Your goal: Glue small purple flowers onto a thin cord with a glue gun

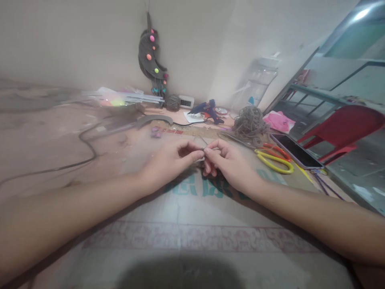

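My left hand (171, 160) and my right hand (228, 162) meet over the middle of the cardboard sheet (186, 224). Both pinch a thin strand of twine (204, 143) between thumb and fingertips, and the fingertips touch each other. The strand loops up a little behind the fingers. It is too thin to trace further. A loose heap of the same brown twine (249, 122) lies just beyond my right hand.
Yellow and orange scissors (273, 157) and a phone (296, 150) lie right of my hands. A blue glue gun (207, 109), a twine ball (172, 102) and a dark crescent ornament with coloured balls (150, 56) are near the wall. A black cable (87, 148) runs left. A red chair (343, 128) stands right.
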Demonstrator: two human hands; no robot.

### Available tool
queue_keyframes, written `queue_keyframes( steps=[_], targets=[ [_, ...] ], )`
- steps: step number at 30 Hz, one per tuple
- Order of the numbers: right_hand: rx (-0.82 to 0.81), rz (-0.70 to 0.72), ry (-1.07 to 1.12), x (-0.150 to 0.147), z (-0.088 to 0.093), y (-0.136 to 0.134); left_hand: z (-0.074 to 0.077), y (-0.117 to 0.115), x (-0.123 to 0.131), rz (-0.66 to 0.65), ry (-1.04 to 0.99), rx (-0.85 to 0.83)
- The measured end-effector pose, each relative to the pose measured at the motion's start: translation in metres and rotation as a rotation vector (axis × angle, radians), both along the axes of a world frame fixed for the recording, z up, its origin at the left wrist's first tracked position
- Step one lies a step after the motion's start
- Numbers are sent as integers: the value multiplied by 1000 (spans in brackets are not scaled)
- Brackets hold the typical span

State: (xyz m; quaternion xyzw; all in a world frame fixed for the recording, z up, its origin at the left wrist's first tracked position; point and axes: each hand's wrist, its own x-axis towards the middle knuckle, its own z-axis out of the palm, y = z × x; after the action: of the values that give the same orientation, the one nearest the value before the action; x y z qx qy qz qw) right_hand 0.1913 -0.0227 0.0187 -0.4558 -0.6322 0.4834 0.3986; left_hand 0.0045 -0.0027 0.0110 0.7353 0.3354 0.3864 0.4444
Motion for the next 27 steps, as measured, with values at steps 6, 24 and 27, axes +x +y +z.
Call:
queue_keyframes(
  steps=[6,24,27],
  targets=[
    [38,15,-24,-2,-1,-1,4,-1,0,105,97,48],
    [13,33,-53,-4,-2,-1,-2,2,-1,83,133,86],
    [16,31,-37,-3,-2,0,-1,1,0,70,110,74]
  ],
)
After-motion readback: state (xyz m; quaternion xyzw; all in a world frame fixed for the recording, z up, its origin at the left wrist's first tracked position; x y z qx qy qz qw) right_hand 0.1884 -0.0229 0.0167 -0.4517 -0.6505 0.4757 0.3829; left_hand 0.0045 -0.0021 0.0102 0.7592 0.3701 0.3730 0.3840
